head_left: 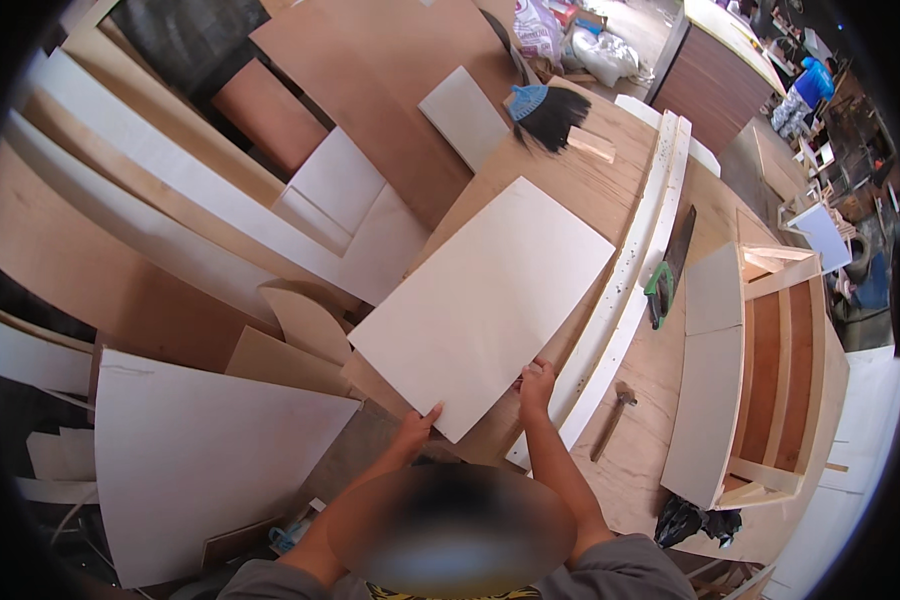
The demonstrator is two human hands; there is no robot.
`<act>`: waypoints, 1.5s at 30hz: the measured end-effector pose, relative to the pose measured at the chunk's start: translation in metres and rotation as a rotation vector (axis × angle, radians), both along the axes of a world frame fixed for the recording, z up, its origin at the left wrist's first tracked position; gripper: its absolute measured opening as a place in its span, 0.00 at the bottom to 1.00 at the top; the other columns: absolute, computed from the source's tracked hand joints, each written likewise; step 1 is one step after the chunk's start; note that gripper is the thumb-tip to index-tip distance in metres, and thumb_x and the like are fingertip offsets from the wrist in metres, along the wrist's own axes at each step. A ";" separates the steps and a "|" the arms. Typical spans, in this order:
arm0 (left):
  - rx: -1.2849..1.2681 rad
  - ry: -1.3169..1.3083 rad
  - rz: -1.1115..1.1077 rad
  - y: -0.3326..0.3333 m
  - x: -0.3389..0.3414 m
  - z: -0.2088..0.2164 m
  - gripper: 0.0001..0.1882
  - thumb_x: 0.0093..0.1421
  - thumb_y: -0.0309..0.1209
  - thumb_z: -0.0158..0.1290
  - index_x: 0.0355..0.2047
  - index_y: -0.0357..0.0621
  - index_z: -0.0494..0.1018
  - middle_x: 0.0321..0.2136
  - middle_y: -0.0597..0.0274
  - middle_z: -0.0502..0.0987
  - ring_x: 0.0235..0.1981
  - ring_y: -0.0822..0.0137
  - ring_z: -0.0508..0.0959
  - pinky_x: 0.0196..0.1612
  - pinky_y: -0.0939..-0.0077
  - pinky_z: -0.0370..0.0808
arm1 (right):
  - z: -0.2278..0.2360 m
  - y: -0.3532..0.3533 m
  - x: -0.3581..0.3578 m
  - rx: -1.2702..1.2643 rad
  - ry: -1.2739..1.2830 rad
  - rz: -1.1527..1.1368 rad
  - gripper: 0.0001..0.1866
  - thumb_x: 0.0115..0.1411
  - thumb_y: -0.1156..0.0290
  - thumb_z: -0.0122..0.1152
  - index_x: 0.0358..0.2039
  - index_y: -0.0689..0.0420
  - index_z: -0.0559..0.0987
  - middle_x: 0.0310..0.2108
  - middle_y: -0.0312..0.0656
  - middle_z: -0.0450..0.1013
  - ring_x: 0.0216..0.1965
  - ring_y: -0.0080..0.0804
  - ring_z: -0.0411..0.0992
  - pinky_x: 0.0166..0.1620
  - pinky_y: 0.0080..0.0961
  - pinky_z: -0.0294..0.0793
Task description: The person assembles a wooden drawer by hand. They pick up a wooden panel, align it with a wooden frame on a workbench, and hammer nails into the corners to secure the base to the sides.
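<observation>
Big board in my hands, with hard and sharp things close by.

From far away, I see a big white panel [210,465] on the left; its corner could scrape my left arm if I swing that way. My left hand [415,432] grips the white board [485,300] by a near corner, thumb on top. The board is in the middle, over the wooden surface [650,385]. My right hand [537,385] is at its right edge, fingers curled, but I can't tell if they pinch it. If only 1 hand holds tight, I think the far end could tip down. Turning right, the board could bump the long white strip [660,200], then the hammer [613,418] or the toothy saw [678,255].
</observation>
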State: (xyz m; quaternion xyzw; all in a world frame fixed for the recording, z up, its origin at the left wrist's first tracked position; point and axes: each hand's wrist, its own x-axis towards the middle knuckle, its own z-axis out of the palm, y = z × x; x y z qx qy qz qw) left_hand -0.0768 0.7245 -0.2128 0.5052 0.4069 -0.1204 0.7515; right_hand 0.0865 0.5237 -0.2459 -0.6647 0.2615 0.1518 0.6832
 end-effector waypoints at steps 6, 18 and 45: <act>-0.080 0.129 -0.142 -0.004 -0.026 -0.011 0.27 0.68 0.50 0.52 0.54 0.40 0.72 0.42 0.60 0.79 0.29 0.69 0.82 0.35 0.71 0.79 | -0.037 -0.003 -0.004 -0.207 -0.083 0.074 0.25 0.61 0.74 0.62 0.59 0.62 0.71 0.33 0.42 0.75 0.26 0.25 0.72 0.26 0.23 0.74; 0.247 -0.094 -0.146 0.042 0.003 0.026 0.29 0.65 0.45 0.58 0.57 0.34 0.72 0.45 0.52 0.80 0.35 0.68 0.81 0.38 0.73 0.78 | 0.049 0.055 -0.007 -0.555 -0.287 0.348 0.29 0.58 0.64 0.68 0.58 0.62 0.75 0.48 0.54 0.77 0.47 0.42 0.77 0.53 0.35 0.76; 0.148 -0.202 0.051 0.164 0.382 0.003 0.12 0.68 0.38 0.55 0.42 0.42 0.77 0.35 0.69 0.79 0.33 0.77 0.74 0.38 0.79 0.72 | -0.027 0.188 0.547 -1.104 -0.542 0.664 0.36 0.58 0.53 0.66 0.64 0.54 0.71 0.69 0.49 0.61 0.70 0.49 0.56 0.67 0.54 0.59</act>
